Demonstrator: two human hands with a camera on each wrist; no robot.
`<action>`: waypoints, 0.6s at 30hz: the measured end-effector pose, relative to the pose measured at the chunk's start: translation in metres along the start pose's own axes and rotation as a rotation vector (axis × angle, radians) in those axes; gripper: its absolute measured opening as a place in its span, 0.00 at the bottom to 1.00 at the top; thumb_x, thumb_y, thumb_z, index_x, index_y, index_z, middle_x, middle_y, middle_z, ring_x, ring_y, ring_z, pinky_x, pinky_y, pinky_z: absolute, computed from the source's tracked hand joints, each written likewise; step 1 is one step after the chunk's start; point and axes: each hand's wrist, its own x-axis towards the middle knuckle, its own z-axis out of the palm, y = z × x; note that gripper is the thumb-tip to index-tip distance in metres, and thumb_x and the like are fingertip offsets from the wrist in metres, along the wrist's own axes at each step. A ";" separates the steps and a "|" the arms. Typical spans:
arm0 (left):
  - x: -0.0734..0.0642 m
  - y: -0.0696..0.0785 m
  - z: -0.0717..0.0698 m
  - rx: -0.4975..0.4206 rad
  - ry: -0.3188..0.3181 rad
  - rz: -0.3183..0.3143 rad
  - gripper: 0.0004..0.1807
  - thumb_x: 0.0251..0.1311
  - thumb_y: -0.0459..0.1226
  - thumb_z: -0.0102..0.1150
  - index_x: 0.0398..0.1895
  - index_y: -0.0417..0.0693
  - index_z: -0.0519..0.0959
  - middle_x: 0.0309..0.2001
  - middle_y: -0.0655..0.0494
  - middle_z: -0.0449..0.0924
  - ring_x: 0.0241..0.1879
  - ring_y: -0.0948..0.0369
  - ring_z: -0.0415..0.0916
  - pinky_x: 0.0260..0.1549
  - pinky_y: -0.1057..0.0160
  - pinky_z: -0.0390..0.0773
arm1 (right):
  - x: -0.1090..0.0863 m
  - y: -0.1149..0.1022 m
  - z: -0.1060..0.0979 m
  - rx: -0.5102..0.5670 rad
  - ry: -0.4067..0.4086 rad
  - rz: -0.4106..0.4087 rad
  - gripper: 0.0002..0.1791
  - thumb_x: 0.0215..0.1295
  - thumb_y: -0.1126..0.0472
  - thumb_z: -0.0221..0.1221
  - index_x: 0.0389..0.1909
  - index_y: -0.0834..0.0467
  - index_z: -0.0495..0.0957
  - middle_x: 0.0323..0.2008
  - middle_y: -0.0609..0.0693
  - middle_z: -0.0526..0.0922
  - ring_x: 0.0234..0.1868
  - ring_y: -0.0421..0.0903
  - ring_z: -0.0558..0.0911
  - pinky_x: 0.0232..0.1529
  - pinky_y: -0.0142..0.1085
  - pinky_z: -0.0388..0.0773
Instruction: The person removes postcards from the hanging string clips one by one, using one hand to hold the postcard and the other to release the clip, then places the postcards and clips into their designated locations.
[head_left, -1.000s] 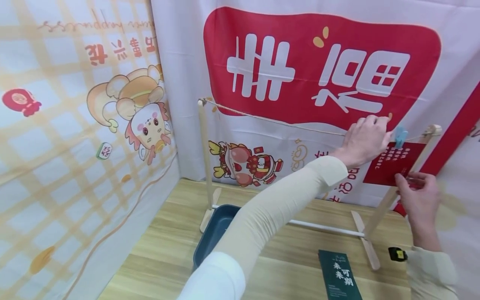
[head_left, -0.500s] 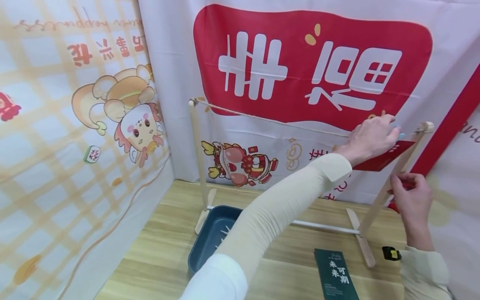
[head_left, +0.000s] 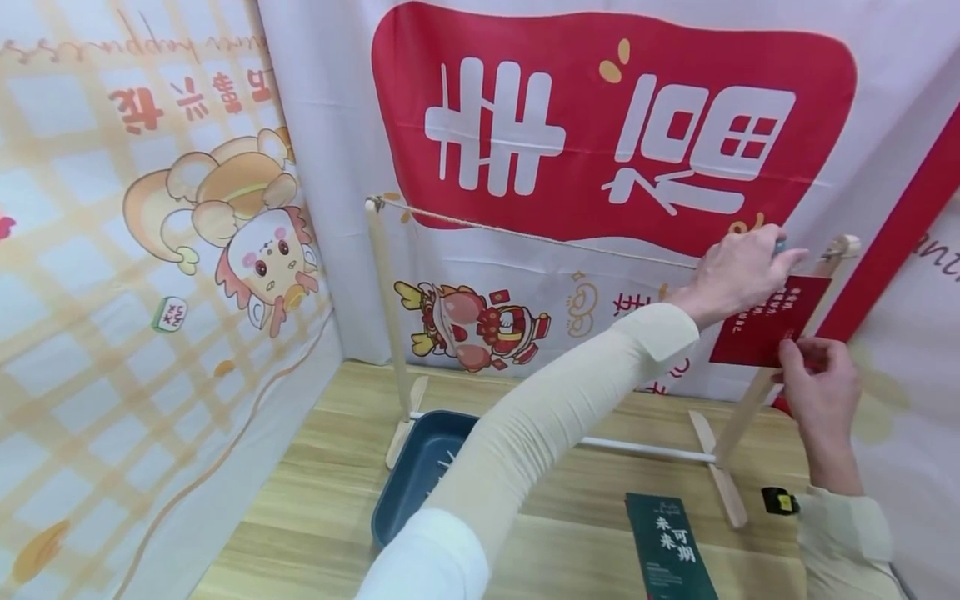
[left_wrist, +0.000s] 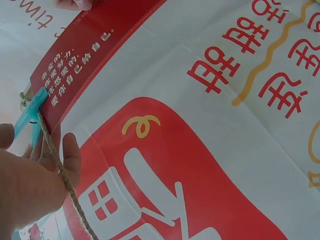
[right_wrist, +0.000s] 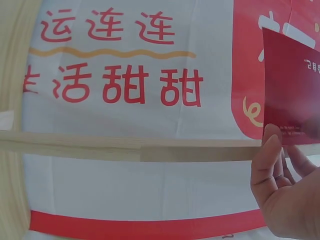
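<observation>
A red card (head_left: 772, 321) with white lettering hangs from the rope (left_wrist: 56, 159) at the right end of a wooden frame. A light blue clothespin (left_wrist: 33, 111) sits at the card's upper edge, by the rope. My left hand (head_left: 738, 275) is at the clothespin and pinches its handles between thumb and fingers; in the head view the hand hides most of it. My right hand (head_left: 821, 375) holds the card's lower right corner. In the right wrist view, the thumb lies on the face of the red card (right_wrist: 290, 95), with other fingers behind it.
The wooden frame's left post (head_left: 390, 308) and right post (right_wrist: 200, 151) stand on the wood-grain table (head_left: 570, 550). A dark blue tray (head_left: 390, 500) holding thin pale pieces is partly behind the left sleeve. A dark green card (head_left: 667, 542) lies in front. Printed cloth (head_left: 637, 42) hangs behind.
The left hand has moved right onto the clothespin, covering it. The red card tilted up, then came back to hanging flat, the right hand still at its lower corner. The view has shifted slightly.
</observation>
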 end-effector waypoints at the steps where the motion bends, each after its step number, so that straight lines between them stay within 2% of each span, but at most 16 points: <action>1: 0.000 0.000 0.000 -0.013 0.001 -0.008 0.22 0.68 0.54 0.52 0.64 0.64 0.69 0.32 0.69 0.77 0.24 0.73 0.72 0.22 0.81 0.70 | 0.000 0.000 0.000 0.002 0.000 0.003 0.06 0.68 0.52 0.57 0.42 0.42 0.71 0.31 0.35 0.74 0.18 0.30 0.77 0.20 0.21 0.74; 8: -0.004 0.002 0.000 -0.087 0.004 -0.058 0.19 0.69 0.52 0.51 0.61 0.65 0.70 0.32 0.70 0.75 0.23 0.73 0.72 0.21 0.80 0.71 | 0.000 -0.002 0.000 0.057 0.026 0.008 0.06 0.68 0.54 0.57 0.43 0.45 0.73 0.32 0.34 0.75 0.23 0.30 0.77 0.20 0.21 0.76; 12: -0.005 0.003 0.001 -0.112 0.007 -0.078 0.17 0.68 0.51 0.54 0.58 0.65 0.71 0.32 0.71 0.76 0.23 0.75 0.71 0.21 0.80 0.70 | -0.001 -0.001 -0.001 0.092 0.037 0.013 0.04 0.68 0.55 0.58 0.41 0.45 0.74 0.30 0.36 0.76 0.19 0.31 0.78 0.17 0.24 0.75; 18: -0.005 0.002 0.002 -0.110 0.015 -0.070 0.13 0.68 0.50 0.54 0.52 0.63 0.72 0.29 0.69 0.74 0.22 0.74 0.72 0.20 0.81 0.71 | -0.001 0.002 -0.001 0.094 0.036 -0.010 0.04 0.69 0.55 0.57 0.42 0.45 0.74 0.31 0.37 0.77 0.17 0.31 0.78 0.17 0.23 0.75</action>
